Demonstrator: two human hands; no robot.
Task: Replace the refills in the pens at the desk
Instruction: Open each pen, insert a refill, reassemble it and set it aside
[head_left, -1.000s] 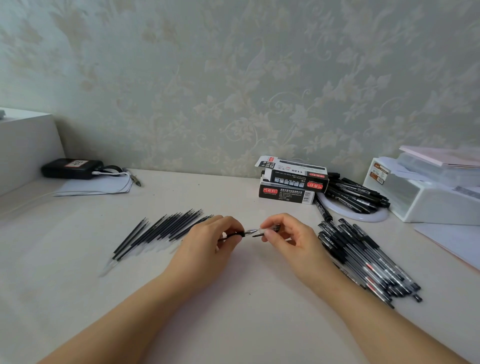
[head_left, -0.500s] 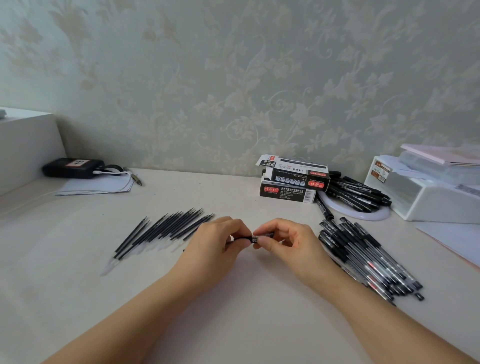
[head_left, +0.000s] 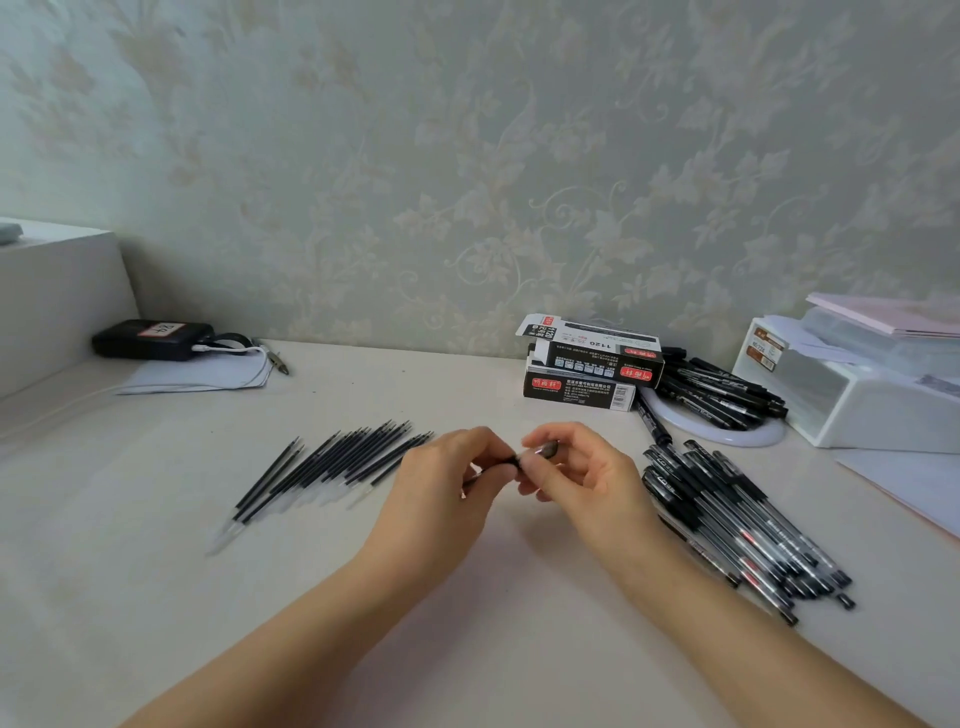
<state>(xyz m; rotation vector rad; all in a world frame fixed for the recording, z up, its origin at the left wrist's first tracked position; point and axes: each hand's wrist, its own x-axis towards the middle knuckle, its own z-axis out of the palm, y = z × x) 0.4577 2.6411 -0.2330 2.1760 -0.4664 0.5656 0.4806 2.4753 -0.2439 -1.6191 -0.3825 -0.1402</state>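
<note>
Over the middle of the desk, my left hand (head_left: 447, 480) grips a black pen barrel (head_left: 506, 461), mostly hidden under its fingers. My right hand (head_left: 582, 475) pinches the pen's tip piece (head_left: 545, 448) against the barrel's end; the two hands touch. A fan of several black refills (head_left: 332, 467) lies on the desk left of my hands. A pile of several black capped pens (head_left: 737, 525) lies to the right.
Two stacked pen boxes (head_left: 587, 369) stand at the back, with more pens (head_left: 722, 387) on a white ring beside them. A white organiser (head_left: 857, 395) sits far right, papers (head_left: 904, 483) near it. A black device (head_left: 150, 340) and white sheet (head_left: 197, 376) lie back left.
My hands have closed the gap between them: the tip piece in my right hand, apart from the barrel a second ago, now meets the barrel's end in my left hand.
</note>
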